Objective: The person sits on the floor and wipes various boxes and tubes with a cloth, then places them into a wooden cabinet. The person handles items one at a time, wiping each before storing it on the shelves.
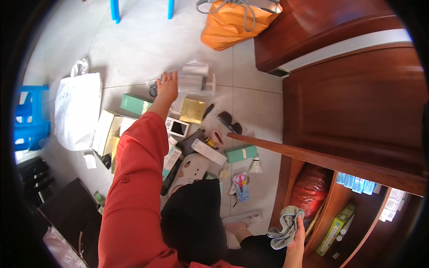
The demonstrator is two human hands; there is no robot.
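My left hand (168, 85) is stretched out over the floor, fingers extended. Clear plastic packaging (192, 82) lies against or under its fingers; whether they touch it is unclear. A dark item in clear wrap (153, 89) is at the hand's left side, partly covered by it. Low at the right, my right hand (296, 239) grips a folded grey cloth (286, 224) beside the open wooden cabinet (285, 187). Below my left hand are a gold packet (192, 110), a green box (135, 104) and a white device with a dark screen (177, 127).
Sunglasses (229, 122), a shuttlecock (255, 165), packaged pink scissors (240, 182) and several boxes lie around my feet. A wooden cabinet panel (321, 160) juts out at right. A white bag (78, 110), blue stool (32, 117) and orange bag (234, 25) stand farther out.
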